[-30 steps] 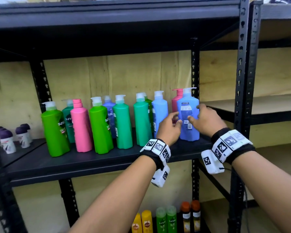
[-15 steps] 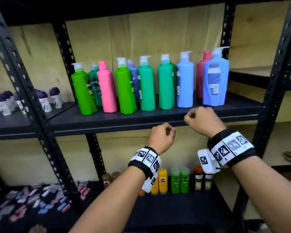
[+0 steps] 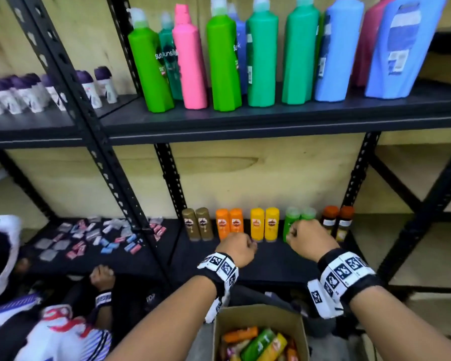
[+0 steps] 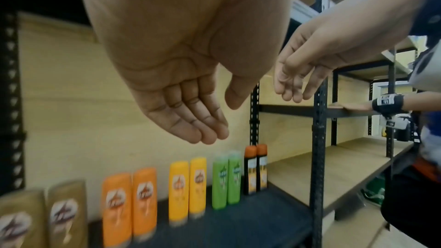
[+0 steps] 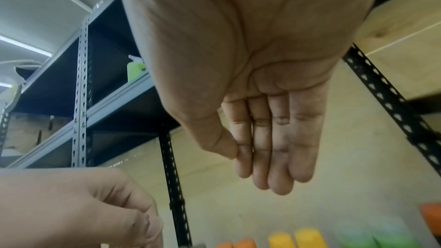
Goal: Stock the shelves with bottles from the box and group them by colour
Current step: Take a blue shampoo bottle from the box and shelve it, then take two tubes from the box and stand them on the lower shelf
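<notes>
My left hand (image 3: 241, 246) and right hand (image 3: 303, 237) hang side by side in front of the bottom shelf (image 3: 271, 259), both holding nothing. In the left wrist view the left fingers (image 4: 203, 125) are loosely bent and bare. In the right wrist view the right fingers (image 5: 274, 157) hang nearly straight. Behind the hands, small bottles stand in colour pairs: gold (image 3: 197, 226), orange (image 3: 229, 222), yellow (image 3: 264, 222), green (image 3: 297, 214), dark with orange caps (image 3: 337, 220). Below my forearms an open cardboard box (image 3: 258, 319) holds several mixed bottles (image 3: 255, 342). Tall pump bottles (image 3: 262, 53) line the shelf above.
Another person crouches at lower left, one hand (image 3: 102, 277) by a shelf of small sachets (image 3: 99, 238). Purple-capped bottles (image 3: 44, 92) fill the left bay. Black uprights (image 3: 71, 82) frame each bay. The bay to the right has bare wooden shelves (image 3: 425, 173).
Both hands let go of the blue pump bottle on the middle shelf and dropped down to the bottom shelf, above the box. My view tilted downward.
</notes>
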